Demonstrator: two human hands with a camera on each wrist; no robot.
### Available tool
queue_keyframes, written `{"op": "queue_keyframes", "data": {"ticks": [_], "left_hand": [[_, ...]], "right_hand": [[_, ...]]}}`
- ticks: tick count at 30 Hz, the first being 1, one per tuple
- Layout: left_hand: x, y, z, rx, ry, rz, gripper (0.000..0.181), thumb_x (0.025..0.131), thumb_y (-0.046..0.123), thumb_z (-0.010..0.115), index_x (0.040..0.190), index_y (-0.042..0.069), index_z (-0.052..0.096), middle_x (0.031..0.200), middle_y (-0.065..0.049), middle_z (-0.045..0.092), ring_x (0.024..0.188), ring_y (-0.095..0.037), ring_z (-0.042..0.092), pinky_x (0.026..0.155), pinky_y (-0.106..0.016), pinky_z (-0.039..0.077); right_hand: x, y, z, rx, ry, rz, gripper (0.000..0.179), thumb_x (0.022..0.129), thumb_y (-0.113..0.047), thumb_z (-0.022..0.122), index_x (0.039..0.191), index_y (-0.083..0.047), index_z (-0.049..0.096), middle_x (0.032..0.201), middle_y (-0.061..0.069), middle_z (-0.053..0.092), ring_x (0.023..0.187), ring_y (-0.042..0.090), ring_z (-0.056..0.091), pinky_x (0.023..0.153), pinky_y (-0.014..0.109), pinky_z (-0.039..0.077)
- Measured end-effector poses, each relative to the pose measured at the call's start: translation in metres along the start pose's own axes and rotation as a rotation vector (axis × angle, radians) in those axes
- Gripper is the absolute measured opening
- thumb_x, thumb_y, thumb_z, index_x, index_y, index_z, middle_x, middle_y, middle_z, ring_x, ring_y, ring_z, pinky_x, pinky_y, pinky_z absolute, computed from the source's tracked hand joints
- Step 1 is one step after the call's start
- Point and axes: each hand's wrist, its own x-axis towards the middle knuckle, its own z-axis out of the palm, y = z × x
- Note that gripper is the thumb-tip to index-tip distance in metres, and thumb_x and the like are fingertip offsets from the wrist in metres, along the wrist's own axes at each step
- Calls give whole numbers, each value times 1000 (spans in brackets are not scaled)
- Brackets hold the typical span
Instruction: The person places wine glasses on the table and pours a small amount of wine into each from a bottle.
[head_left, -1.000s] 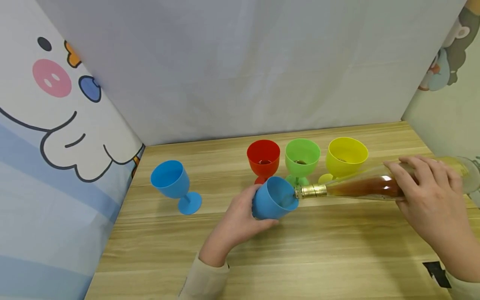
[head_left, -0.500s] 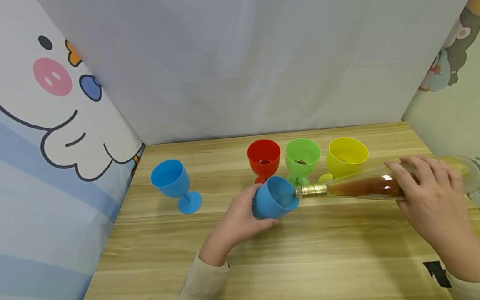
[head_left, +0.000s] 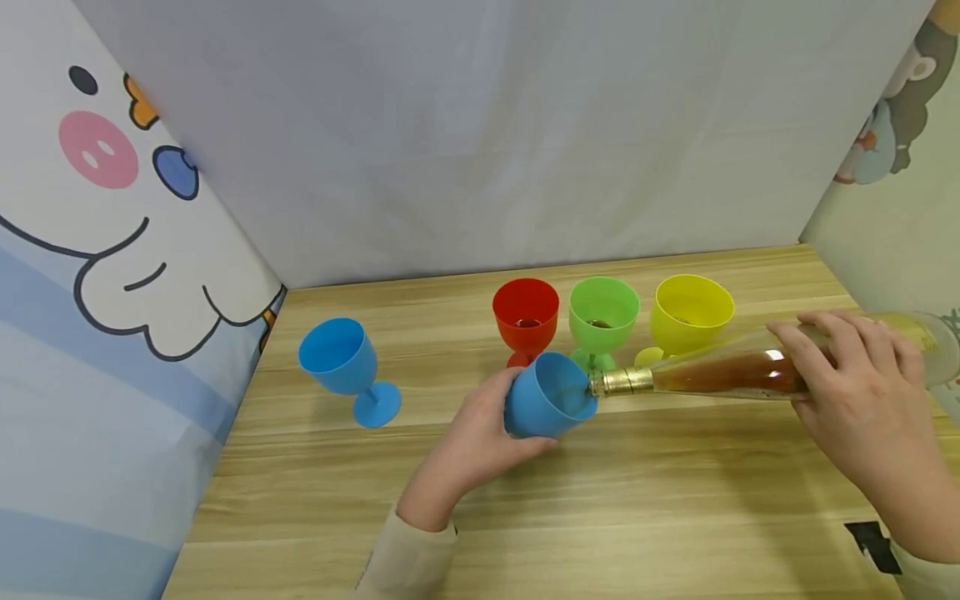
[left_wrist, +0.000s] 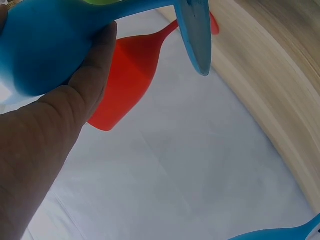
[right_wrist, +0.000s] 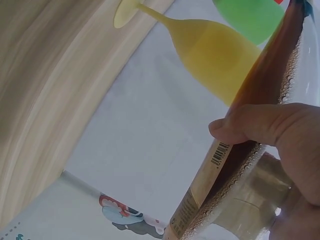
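My left hand (head_left: 480,437) grips the bowl of a blue goblet (head_left: 542,408), which leans to the right; in the left wrist view its stem and round base (left_wrist: 196,37) hang free of the table. A clear glass bottle (head_left: 735,367) of reddish-brown liquid lies almost level in my right hand (head_left: 862,392). Its gold-collared mouth (head_left: 618,382) meets the goblet's right rim, and liquid shows inside the blue bowl. In the right wrist view, the thumb (right_wrist: 250,125) presses the bottle near its barcode label (right_wrist: 220,152), with bubbles along the glass.
Behind the hands stand a red goblet (head_left: 527,317), a green goblet (head_left: 604,315) and a yellow goblet (head_left: 690,315), each with a little dark liquid. Another blue goblet (head_left: 340,358) stands at the left. Black tape (head_left: 872,546) is near the right sleeve. A pale cloth (head_left: 480,150) backs the wooden table (head_left: 300,517).
Both hands, the blue goblet and the bottle hold nearly the same position throughout. The head view has shifted very slightly.
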Motion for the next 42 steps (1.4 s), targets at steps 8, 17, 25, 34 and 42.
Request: {"op": "queue_keyframes", "data": {"ticks": [8,17,25,34,42], "left_hand": [[0,-1,-1,2,-3,-4,81,77,26,91,143,10,48,136,-4,56,121,-28,53,96,-49,50],[0,-1,-2,1,-3,-14,81,77,25,91,144,10,48,136,-4,56,121,-28,53,96,-50,50],[0,0,-2,-6,-3,-12,81,77,26,91,144,10,48,136,-3,55,121,-28,53,95,-49,50],[-1,0,-4,-68,3,-11,80,78,24,91,145,11,48,137,-2,56,121,-27,53,95,-48,51],[-4,-3,-4,-175,43,-14,82,79,25,90,148,12,46,139,-1,55,122,-27,54,93,-49,52]], "right_hand": [[2,-2,1,3,10,-13,32,103,-6,46,134,-3,55,126,31,51,116,57,42,100,68,27],[3,-2,1,-1,9,-6,41,94,3,55,134,-4,55,127,31,51,117,56,42,101,68,28],[-1,0,0,-5,-77,24,89,54,20,80,135,-2,54,130,32,48,119,57,40,98,69,26],[-5,-3,2,8,-88,84,95,44,20,85,132,-3,56,127,29,51,116,55,41,95,68,28],[-9,-8,6,52,-93,188,98,41,22,86,131,-5,56,127,24,51,115,52,42,92,72,27]]}}
